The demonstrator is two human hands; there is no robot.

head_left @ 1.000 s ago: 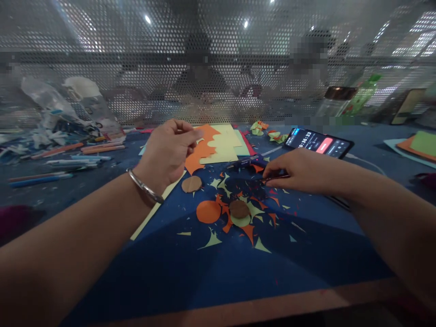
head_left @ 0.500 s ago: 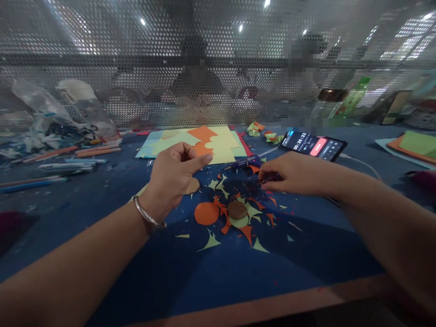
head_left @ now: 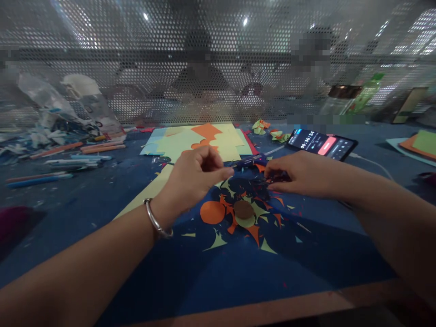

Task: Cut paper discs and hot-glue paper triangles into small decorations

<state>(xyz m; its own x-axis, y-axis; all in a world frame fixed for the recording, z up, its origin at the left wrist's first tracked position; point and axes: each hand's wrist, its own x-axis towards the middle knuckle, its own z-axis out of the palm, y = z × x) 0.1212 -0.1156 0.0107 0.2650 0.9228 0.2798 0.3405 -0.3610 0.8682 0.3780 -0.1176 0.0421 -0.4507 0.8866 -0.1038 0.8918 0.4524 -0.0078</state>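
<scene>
My left hand [head_left: 199, 179], with a silver bangle at its wrist, hovers over the blue table. Its fingers are curled and the thumb stands apart from them, with nothing visible between. My right hand [head_left: 289, 172] is closed around small dark scissors [head_left: 260, 181], whose blades point left and are hard to see against the table. Below the hands lie an orange paper circle [head_left: 212, 212] and a brown cardboard disc [head_left: 244, 210] partly covering a pale green paper circle [head_left: 245, 222]. Paper scraps [head_left: 269, 246] surround them. My left hand hides the spot where a second cardboard disc lay.
Coloured paper sheets [head_left: 225, 136] lie behind my left hand, near a purple tool [head_left: 252, 160]. A phone [head_left: 322, 144] with a cable lies at right. Pens [head_left: 76, 164] and a bottle [head_left: 90, 104] are at left. A perforated screen [head_left: 150, 100] stands behind.
My left hand has come away from the orange sheet at the back and moved right and nearer, toward my right hand. My right hand stays nearly in place.
</scene>
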